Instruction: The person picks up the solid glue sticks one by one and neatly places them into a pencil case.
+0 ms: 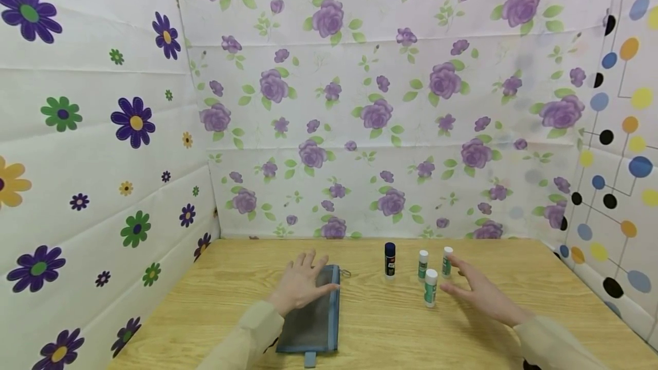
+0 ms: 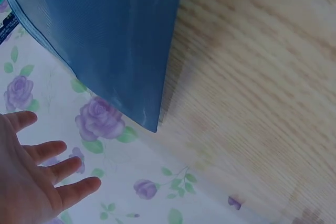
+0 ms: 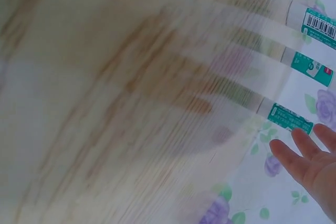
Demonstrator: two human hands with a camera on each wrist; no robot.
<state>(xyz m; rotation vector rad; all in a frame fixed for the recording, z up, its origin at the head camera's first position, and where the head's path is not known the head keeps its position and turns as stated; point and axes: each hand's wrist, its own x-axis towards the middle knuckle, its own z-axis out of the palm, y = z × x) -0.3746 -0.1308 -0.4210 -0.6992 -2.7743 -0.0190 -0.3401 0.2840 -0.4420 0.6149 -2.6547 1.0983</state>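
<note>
A blue mesh zipper pouch (image 1: pixel 308 324) lies on the table, and my left hand (image 1: pixel 300 284) hovers over its upper left part, fingers spread. The left wrist view shows the pouch (image 2: pixel 110 35) beside that hand (image 2: pixel 31 177), which holds nothing. Three white-capped glue sticks with green labels stand upright on the right: a front one (image 1: pixel 430 290), a back left one (image 1: pixel 422 266) and a back right one (image 1: pixel 446 264). My right hand (image 1: pixel 483 293) is just right of them, fingers extended towards the back right stick; whether they touch is unclear.
A dark stick with a navy cap (image 1: pixel 390 261) stands upright left of the green-labelled ones. The wooden table (image 1: pixel 380 336) ends at a flower-patterned back sheet (image 1: pixel 349 187). Patterned sheets also hang at the left (image 1: pixel 103 159) and right (image 1: pixel 612 176).
</note>
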